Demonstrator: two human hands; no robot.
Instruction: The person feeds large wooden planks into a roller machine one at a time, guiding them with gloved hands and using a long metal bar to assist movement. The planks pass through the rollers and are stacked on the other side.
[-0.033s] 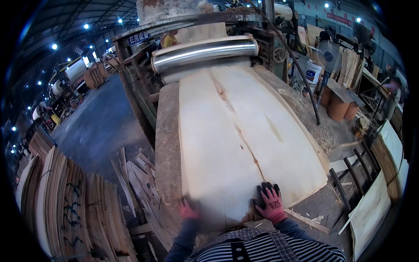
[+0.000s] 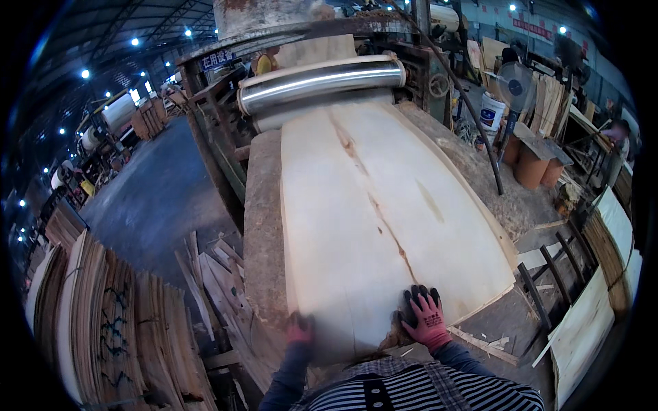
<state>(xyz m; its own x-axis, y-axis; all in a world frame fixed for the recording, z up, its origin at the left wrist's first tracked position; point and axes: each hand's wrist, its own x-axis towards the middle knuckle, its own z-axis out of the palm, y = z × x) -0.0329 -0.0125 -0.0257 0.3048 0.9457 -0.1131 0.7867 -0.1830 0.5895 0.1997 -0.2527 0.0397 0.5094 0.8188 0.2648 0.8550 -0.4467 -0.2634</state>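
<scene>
Left hand [image 2: 299, 330] blurry against veneer [image 2: 349, 226].

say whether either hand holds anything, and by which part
The right hand lies spread on the near end of the pale wood sheet, no grip visible; the left hand, at its near left corner, is too blurred to tell.
</scene>
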